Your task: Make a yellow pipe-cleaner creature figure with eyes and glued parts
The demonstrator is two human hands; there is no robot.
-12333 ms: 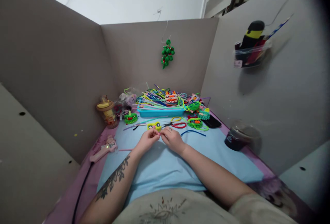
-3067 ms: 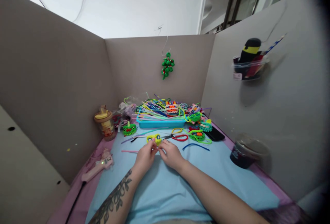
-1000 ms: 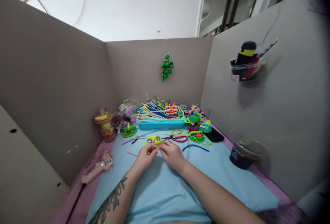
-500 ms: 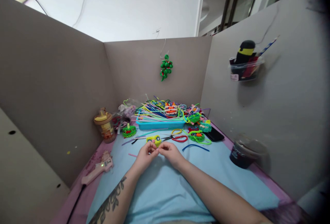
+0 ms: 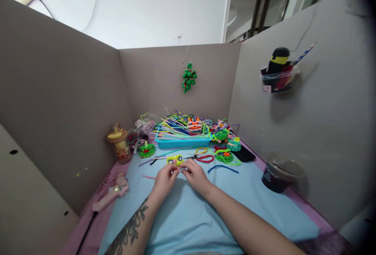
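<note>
My left hand (image 5: pixel 165 178) is closed in a pinch, its fingertips at a small pink piece (image 5: pixel 178 168) that looks like pipe cleaner. My right hand (image 5: pixel 196 176) is bent towards the same spot, thumb and forefinger pinched around the piece's other side; most of it is hidden by fingers. Just beyond the fingertips lies a fuzzy yellow pipe-cleaner figure (image 5: pixel 175 159) with round eyes and a pink spot. A pink pipe cleaner (image 5: pixel 148 177) sticks out left of my left hand. Red-handled scissors (image 5: pixel 205 158) rest beyond my right hand.
A blue tray (image 5: pixel 182 143) heaped with pipe cleaners stands at the back. Green figures (image 5: pixel 147 150) lie around it. On the left are a glue gun (image 5: pixel 110 196) and a lidded cup (image 5: pixel 120 145); on the right, a phone (image 5: pixel 244 153) and a dark tub (image 5: pixel 276 174).
My hands have drawn slightly apart, the left shifting a little left and the right tilting over. The pink piece between the fingertips shows more clearly.
</note>
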